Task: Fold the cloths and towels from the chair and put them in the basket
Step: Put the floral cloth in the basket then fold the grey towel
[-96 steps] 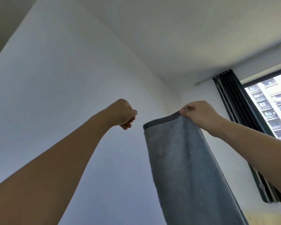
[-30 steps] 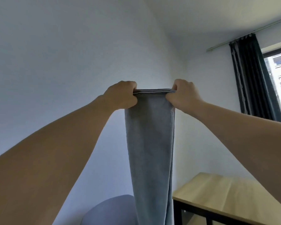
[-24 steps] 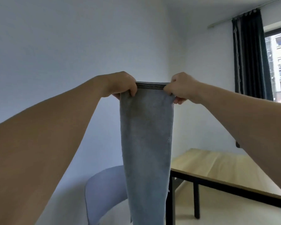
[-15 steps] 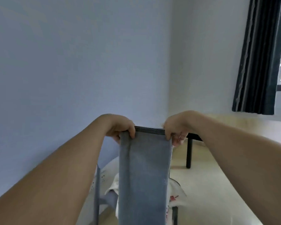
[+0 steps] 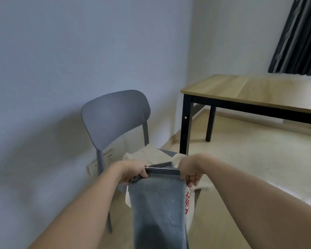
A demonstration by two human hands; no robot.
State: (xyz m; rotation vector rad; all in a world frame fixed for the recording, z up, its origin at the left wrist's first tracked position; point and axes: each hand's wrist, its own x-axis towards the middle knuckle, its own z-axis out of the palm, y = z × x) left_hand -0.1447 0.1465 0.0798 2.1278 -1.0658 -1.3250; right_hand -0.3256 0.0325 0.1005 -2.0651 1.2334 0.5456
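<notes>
A grey-blue towel (image 5: 160, 211) with dark striped ends hangs folded lengthwise in front of me. My left hand (image 5: 131, 170) grips its top left corner and my right hand (image 5: 190, 171) grips its top right corner. Just behind the towel stands a grey chair (image 5: 115, 117), and on its seat lies a white cloth (image 5: 151, 156) with red print showing at the right of the towel. The basket is not in view.
A wooden table with black legs (image 5: 250, 94) stands to the right of the chair, against the wall. A dark curtain (image 5: 298, 38) hangs at the upper right. A white wall socket (image 5: 108, 159) sits low behind the chair. Pale floor (image 5: 250, 168) stretches right.
Both hands have brought the towel down from head height to just above the chair seat. The view has tilted down, so the chair, white cloth and table now show.
</notes>
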